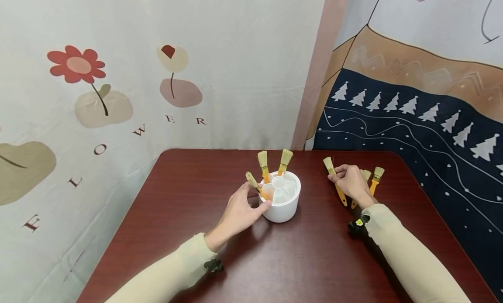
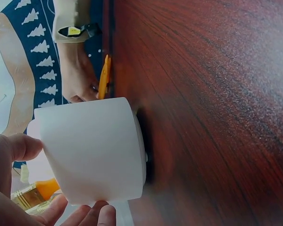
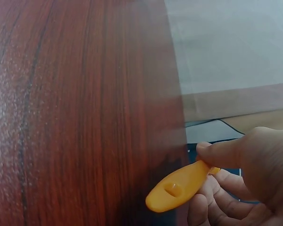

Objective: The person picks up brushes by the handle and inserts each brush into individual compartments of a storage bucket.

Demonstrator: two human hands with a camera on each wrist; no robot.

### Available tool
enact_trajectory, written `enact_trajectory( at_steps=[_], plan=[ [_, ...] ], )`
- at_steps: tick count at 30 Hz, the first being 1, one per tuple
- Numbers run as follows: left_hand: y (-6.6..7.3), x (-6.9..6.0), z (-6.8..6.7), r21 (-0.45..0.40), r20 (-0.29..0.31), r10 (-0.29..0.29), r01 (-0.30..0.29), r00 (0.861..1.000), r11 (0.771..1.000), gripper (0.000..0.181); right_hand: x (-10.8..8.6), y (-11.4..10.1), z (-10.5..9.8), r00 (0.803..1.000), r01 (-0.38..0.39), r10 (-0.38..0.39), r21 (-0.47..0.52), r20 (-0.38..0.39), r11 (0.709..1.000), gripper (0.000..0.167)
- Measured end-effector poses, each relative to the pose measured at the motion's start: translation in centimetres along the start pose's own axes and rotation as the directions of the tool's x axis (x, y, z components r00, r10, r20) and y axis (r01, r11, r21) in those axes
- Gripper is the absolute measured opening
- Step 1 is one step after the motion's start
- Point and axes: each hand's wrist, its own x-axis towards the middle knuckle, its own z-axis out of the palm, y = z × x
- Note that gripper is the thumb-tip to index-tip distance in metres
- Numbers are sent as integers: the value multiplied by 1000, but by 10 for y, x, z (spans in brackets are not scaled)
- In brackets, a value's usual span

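Note:
A round white brush holder (image 1: 280, 211), its top split into compartments about a round centre, stands on the table. My left hand (image 1: 241, 209) holds it from the left, thumb at the front rim. In the left wrist view the fingers wrap the side of the holder (image 2: 92, 150). Three paintbrushes stand in it bristles up: one leaning left (image 1: 255, 184) beside my left hand, two (image 1: 263, 163) at the back. My right hand (image 1: 352, 183) pinches another paintbrush (image 1: 339, 194), bristles up; its orange handle (image 3: 174, 190) points down in the right wrist view.
Two more paintbrushes (image 1: 376, 178) lie at the table's right, one partly hidden behind my right hand. The dark red table (image 1: 188, 194) ends at a printed cloth (image 1: 235, 76) at the back and right. Each wrist wears a small black device (image 1: 213, 265).

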Motion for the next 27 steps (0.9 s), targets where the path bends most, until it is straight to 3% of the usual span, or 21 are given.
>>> enact_trajectory(
  at_steps=[27],
  plan=[
    [2, 2, 0, -21, 13, -9, 9, 1000, 1000, 51, -14, -22, -12, 999, 6, -3, 80, -49, 997, 35]
  ],
)
